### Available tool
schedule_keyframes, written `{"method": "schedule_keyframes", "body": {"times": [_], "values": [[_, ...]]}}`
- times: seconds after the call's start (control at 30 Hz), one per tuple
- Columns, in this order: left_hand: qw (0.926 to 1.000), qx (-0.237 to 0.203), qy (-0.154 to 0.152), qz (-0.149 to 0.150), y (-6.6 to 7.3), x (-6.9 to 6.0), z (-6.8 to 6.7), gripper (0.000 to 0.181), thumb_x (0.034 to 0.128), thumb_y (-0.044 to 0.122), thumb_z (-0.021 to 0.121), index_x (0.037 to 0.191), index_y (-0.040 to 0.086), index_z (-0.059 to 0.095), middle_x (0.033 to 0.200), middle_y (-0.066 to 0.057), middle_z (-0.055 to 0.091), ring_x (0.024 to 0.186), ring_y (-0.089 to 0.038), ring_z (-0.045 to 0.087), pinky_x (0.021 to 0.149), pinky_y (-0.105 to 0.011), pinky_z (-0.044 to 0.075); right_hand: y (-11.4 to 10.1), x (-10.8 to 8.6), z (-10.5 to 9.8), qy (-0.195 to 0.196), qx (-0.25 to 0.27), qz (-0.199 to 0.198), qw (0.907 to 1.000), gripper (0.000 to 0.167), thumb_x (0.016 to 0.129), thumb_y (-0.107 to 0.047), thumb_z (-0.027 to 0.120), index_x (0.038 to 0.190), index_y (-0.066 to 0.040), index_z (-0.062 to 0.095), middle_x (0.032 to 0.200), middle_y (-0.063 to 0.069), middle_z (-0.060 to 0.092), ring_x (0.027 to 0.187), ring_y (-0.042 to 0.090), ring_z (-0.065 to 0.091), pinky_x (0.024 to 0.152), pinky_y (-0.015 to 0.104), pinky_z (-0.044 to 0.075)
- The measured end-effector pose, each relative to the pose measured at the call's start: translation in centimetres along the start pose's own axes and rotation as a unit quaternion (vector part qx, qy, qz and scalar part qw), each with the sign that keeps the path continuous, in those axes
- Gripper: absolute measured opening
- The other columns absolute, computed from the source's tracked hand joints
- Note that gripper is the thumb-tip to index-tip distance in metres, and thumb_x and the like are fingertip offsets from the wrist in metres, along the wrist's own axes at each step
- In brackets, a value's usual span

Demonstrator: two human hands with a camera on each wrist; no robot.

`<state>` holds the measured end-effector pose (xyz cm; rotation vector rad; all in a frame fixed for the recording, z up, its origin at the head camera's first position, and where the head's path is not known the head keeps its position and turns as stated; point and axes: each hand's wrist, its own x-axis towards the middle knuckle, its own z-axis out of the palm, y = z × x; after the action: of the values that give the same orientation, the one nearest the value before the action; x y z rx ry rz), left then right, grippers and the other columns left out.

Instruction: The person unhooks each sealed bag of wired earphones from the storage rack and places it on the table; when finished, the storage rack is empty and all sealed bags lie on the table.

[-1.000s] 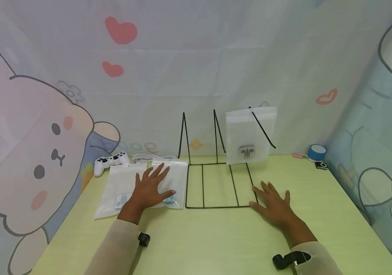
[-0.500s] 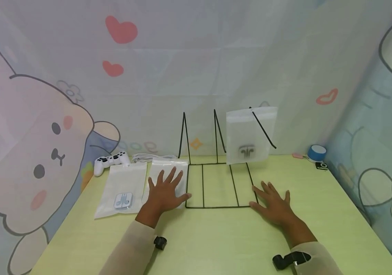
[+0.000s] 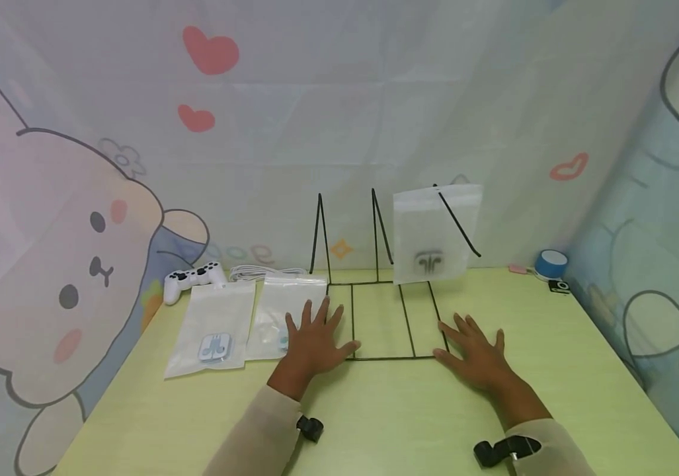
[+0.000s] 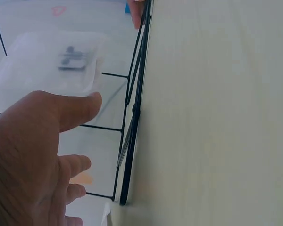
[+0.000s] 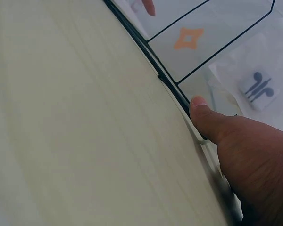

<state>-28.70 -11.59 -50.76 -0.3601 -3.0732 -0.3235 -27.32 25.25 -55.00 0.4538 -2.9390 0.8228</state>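
A black wire display rack [image 3: 383, 358] stands on the table with upright prongs at its back. From its right prong hangs a frosted zip bag [image 3: 413, 228] with earphones [image 3: 430, 262] inside. My left hand [image 3: 315, 344], fingers spread, is over the rack's left side and beside a second zip bag [image 3: 282, 301]. In the left wrist view the left thumb points toward the rack. My right hand [image 3: 476, 354] touches the rack's right front corner with its thumb and the side wire with its fingers. Farther left lies a third zip bag [image 3: 214, 307] holding cased earphones [image 3: 215, 347].
A white game controller [image 3: 193, 281] and a coiled white cable [image 3: 262, 272] lie at the back left. At the back right sit a blue-and-white round object [image 3: 551, 264], a small black device [image 3: 559, 286] and a small pink item [image 3: 517, 269]. A printed cloth [image 3: 339, 119] hangs behind the table.
My left hand has moved right, from over the two lying zip bags to the rack's left side. The right hand has stayed at the rack's right corner.
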Motion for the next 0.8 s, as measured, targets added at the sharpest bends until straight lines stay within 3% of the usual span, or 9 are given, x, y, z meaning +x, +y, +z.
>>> {"method": "schedule_keyframes", "body": {"times": [0.43, 0.8], "values": [[0.9995, 0.005, -0.021, -0.024, 2.0, 1.1, 1.7, 0.092, 0.0989, 0.079, 0.054, 0.172, 0.025, 0.038, 0.181, -0.021, 0.024, 0.168, -0.051, 0.018, 0.126, -0.084, 0.014, 0.4, 0.1, 0.1, -0.003, -0.004, -0.002, 1.0000, 0.072, 0.108, -0.059, 0.060, 0.168, -0.021, 0.047, 0.179, 0.023, 0.028, 0.167, 0.052, 0.018, 0.117, 0.092, -0.009], [0.9985, 0.005, -0.040, -0.037, 2.5, 0.9, 2.5, 0.096, 0.0970, 0.084, 0.050, 0.173, 0.028, 0.035, 0.179, -0.029, 0.022, 0.169, -0.051, 0.017, 0.129, -0.081, 0.011, 0.5, 0.1, 0.2, -0.007, 0.003, 0.000, 1.0000, 0.072, 0.108, -0.059, 0.060, 0.168, -0.021, 0.046, 0.180, 0.023, 0.027, 0.168, 0.052, 0.016, 0.117, 0.092, -0.010]]}}
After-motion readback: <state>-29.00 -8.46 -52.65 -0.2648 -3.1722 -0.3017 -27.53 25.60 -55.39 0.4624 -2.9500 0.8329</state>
